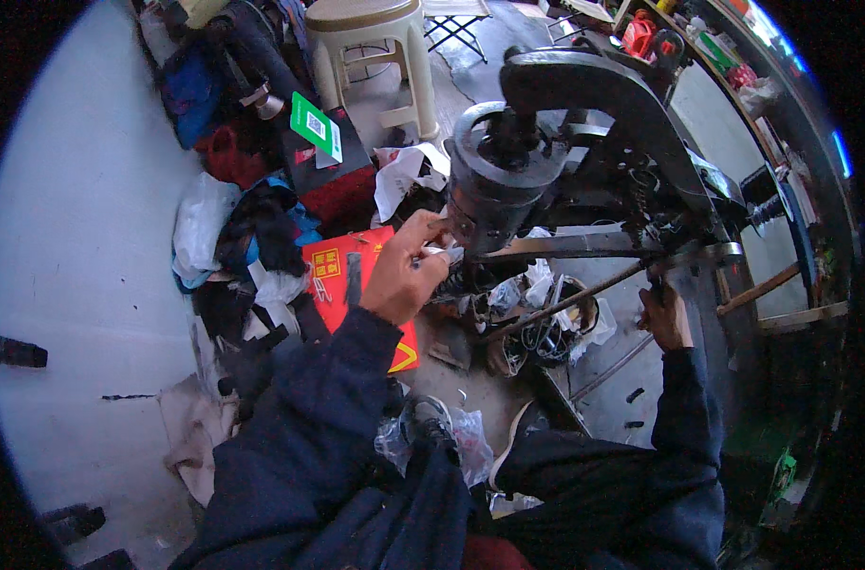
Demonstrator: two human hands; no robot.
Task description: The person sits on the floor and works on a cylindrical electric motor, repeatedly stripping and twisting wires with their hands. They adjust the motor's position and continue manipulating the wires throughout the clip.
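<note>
A black metal sewing machine [599, 90] with a curved arm stands in front of me. Its round dark head [494, 204] hangs on the left end. Beside that head my left hand [406, 271] is closed, thumb and forefinger pinching a small pale piece [441, 251] that I cannot name. On the right, below the machine's metal wheel rim [708, 255], my right hand [670, 316] curls its fingers round a dark handle [656, 275], which is mostly hidden in shadow.
Shoes and plastic bags [537, 323] lie under the machine. A red printed bag [333, 285] lies left, near piled clothes [252, 223]. Beyond are a plastic stool [394, 57] and a green card [316, 128]. Shelves [736, 85] line the right, a pale wall [81, 228] the left.
</note>
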